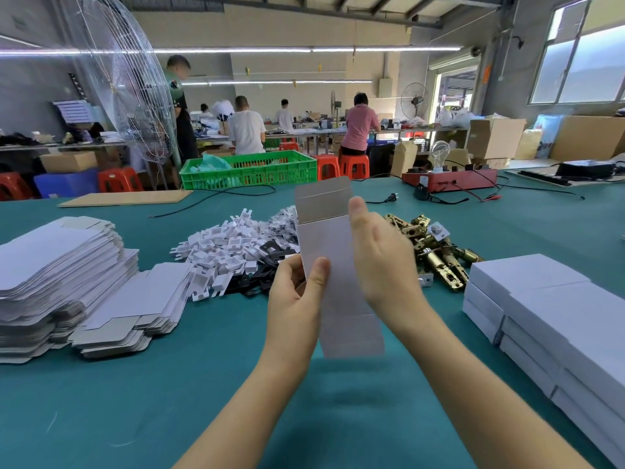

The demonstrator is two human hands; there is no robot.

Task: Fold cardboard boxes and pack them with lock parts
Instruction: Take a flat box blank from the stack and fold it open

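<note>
Hands hold 1 white cardboard box blank (333,265) upright above a teal counter (209,384), near the middle of the view. The left hand (297,299) pinches the blank's lower left edge, thumb on the near face and curled fingers (291,269) behind it. The right hand (382,255) wraps the blank's right edge, thumb up along the near face and the other fingers hidden behind the card. The blank is partly opened into a tube: its top flap (323,194) stands up with the grey inner side showing, and a bottom flap hangs below the hands. What, if anything, lies inside the tube cannot be seen.

On the counter to the left lie 2 stacks of flat box blanks (64,282), white on top with grey undersides. Behind the hands sits a heap of white plastic parts (220,248), touching a heap of black parts (270,255). Just right of the held blank lies a pile of brass-coloured lock latches (436,252). At the right edge, closed white boxes (548,316) are stacked in layers; their contents are hidden.

Farther back, a green plastic crate (250,169) holds pale bags, and a red test unit (449,179) carries a clear bulb. Beyond the counter, people work at long tables beside red stools and brown cartons.
</note>
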